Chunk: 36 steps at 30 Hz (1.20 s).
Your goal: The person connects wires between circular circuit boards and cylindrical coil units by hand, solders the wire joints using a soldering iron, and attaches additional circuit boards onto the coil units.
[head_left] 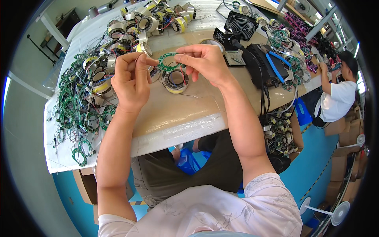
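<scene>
Over the bench mat, my right hand [209, 65] holds a green ring-shaped circuit board [169, 69] between thumb and fingers at its right edge. My left hand [132, 81] is closed in a pinch by the board's left edge. A thin dark line, perhaps a wire, shows at its thumb; what the fingers grip is too small to make out. Just below the board, a wound motor stator [175, 90] with yellow tape rests on the mat. Red and dark wires run between stator and board.
Loose green ring boards [75, 106] pile up at left, with taped stators [148, 23] behind. At right are a black fan [241, 25], a black box [262, 65] and a blue-handled tool [276, 67]. A co-worker [337, 94] sits far right.
</scene>
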{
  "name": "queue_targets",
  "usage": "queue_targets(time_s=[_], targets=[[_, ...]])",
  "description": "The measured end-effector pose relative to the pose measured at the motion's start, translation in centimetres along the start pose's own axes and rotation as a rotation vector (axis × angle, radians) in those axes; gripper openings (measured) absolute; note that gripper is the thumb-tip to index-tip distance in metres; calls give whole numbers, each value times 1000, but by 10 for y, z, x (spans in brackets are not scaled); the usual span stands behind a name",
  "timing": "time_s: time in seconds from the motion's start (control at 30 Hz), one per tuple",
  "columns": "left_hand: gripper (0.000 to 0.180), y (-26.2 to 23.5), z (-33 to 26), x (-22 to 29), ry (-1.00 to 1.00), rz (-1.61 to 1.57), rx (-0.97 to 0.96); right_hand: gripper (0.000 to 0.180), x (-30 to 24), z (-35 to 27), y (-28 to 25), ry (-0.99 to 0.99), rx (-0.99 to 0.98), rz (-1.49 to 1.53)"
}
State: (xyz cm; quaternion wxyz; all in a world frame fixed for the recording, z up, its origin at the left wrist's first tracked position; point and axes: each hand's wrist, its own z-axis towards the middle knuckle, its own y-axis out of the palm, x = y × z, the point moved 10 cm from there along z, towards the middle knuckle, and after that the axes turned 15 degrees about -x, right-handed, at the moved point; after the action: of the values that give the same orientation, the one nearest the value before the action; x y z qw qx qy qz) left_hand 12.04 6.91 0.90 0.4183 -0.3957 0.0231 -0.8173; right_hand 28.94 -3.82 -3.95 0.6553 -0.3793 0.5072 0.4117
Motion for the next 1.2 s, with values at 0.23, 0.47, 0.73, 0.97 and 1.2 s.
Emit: queue_targets(time_s=[0.23,0.47,0.73,0.97,1.2], targets=[[9,17,-3,-19,-161,-449,-119,32,0,-1,2,44,-18,-52],[14,17,3,-7,-96,-156,-182,38,-3,1,0,-13,-2,-40],[11,21,-1,-20,-165,-258,-185,38,-1,0,-1,4,-1,-47],[5,23,-7,-28,-235,-416,-148,32,-5,-3,5,36,-26,-83],[6,28,8,-13,-35,-218,-234,34,-1,-4,-6,29,-6,-75]])
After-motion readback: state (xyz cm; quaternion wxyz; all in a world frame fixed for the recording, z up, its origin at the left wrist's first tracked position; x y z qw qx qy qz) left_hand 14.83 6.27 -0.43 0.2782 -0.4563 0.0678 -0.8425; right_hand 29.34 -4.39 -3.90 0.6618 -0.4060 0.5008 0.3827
